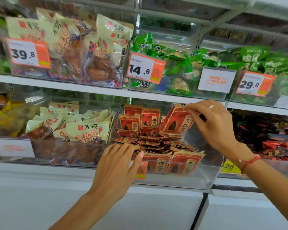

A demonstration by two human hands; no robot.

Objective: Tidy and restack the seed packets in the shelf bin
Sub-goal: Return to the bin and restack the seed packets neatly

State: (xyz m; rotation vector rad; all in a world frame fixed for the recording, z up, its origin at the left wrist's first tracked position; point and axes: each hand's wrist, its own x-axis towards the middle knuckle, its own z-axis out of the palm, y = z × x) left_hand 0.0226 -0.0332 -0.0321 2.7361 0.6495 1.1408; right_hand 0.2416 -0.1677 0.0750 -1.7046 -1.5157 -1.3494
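Note:
Red and brown seed packets (154,141) fill a clear plastic shelf bin (181,181) on the lower shelf. Several stand upright in rows at the back and front, with a loose heap between them. My right hand (213,123) pinches the top edge of one tilted seed packet (177,121) at the back right of the bin. My left hand (118,161) reaches over the front left rim, its straight fingers lying on the heap of packets.
A neighbouring clear bin (60,151) of cream snack packs sits to the left, and a bin of dark red packs (266,136) to the right. The shelf above (90,87) carries more bins with orange price tags. A white ledge (40,196) runs below.

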